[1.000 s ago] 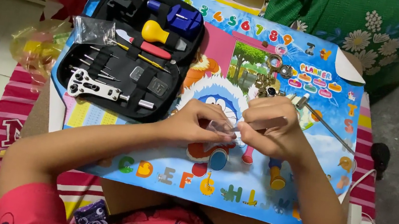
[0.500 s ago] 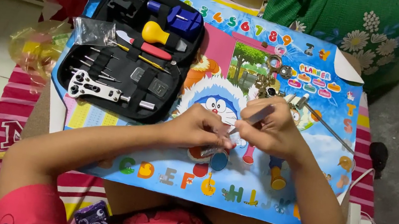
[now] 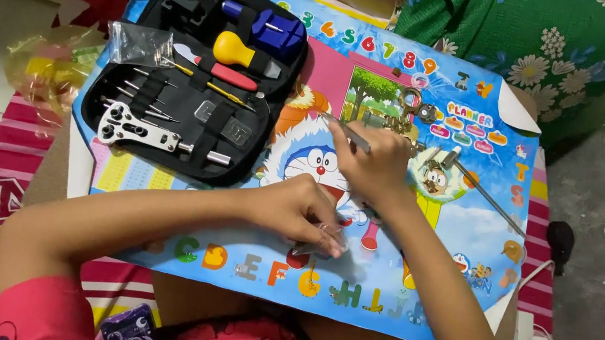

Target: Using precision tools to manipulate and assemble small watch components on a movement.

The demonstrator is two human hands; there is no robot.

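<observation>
A: Hands?
B: My left hand pinches a small clear piece low on the cartoon mat. My right hand is closed around a thin metal tool, tip pointing up-left.
A: Around them?
B: Open black tool kit lies left on the worktop; small metal parts lie above my right hand.

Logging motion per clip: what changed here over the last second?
The right hand drew apart from the left and moved up the mat, still gripping the thin metal tool. The left hand stayed low, fingers on a small clear piece. The open tool case and colourful mat did not move.
</observation>
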